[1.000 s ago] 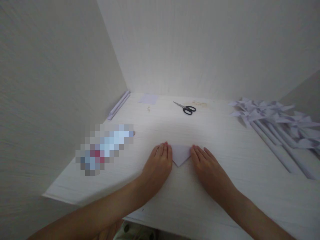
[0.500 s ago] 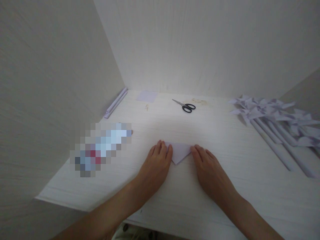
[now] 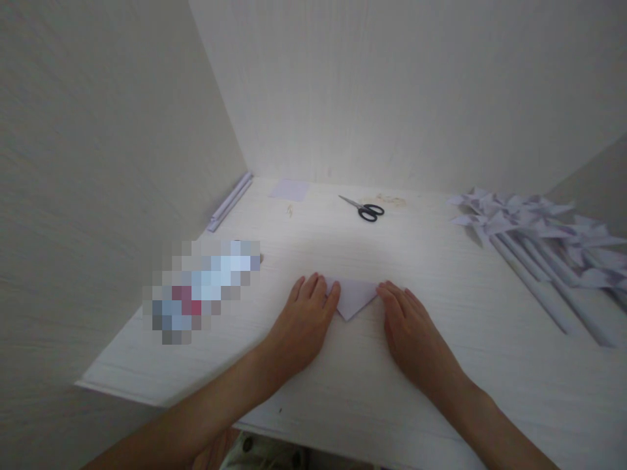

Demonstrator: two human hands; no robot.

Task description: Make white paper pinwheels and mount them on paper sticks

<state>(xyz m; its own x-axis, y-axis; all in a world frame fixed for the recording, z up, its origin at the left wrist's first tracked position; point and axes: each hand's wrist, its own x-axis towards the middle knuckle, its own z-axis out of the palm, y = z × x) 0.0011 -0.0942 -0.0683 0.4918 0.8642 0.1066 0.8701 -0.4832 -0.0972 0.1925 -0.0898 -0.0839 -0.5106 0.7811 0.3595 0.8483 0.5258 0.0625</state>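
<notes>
While the folded paper triangle (image 3: 353,297) lies flat on the white table (image 3: 441,313), point toward the person, it is flanked by the left hand (image 3: 304,315) and right hand (image 3: 410,326), both laid flat, fingers together, fingertips touching its upper corners.

Left hand (image 3: 302,320) and right hand (image 3: 414,329) lie flat on the tabletop (image 3: 441,274), fingertips seemingly pinning a folded paper triangle (image 3: 353,297) between them; scissors (image 3: 365,209) lie beyond.

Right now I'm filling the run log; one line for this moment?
left hand: flat on folded paper triangle | right hand: flat on triangle | scissors: far, untouched
</notes>
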